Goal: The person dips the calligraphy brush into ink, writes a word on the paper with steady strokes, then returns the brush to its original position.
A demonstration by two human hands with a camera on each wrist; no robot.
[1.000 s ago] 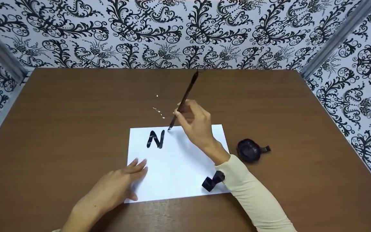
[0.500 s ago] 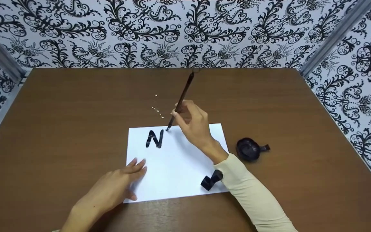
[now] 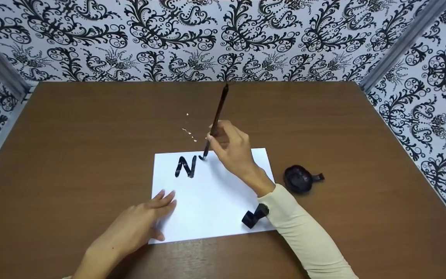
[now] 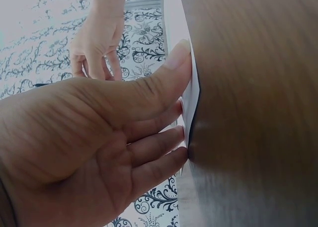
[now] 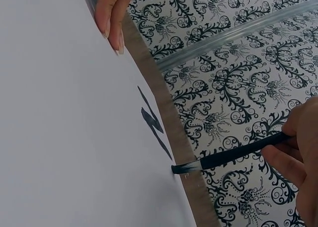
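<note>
My right hand [image 3: 234, 149] pinches a dark-handled paintbrush [image 3: 218, 110] between thumb and fingers. The brush's bristles [image 5: 187, 168] touch a sheet of white paper [image 3: 207, 205] near its far edge. A black painted letter N [image 3: 186, 167] stands at the upper left of the sheet, and a short black stroke lies just right of it under the brush tip. My left hand [image 3: 138, 221] rests on the paper's lower left corner with fingers spread; in the left wrist view its thumb and fingertips touch the sheet along its edge. Part of the paper is hidden under the right forearm.
Right of the paper, a small black bowl [image 3: 298, 179] with a short handle stands on the brown table [image 3: 91, 128]. Small pale specks [image 3: 189, 134] lie beyond the sheet. A black object [image 3: 254, 216] sits against the right sleeve. Patterned wallpaper [image 3: 180, 35] closes off the back.
The brush tip has moved slightly right and toward me, leaving a short black mark. Its handle has swung to a steeper angle. My left hand has stayed on the paper.
</note>
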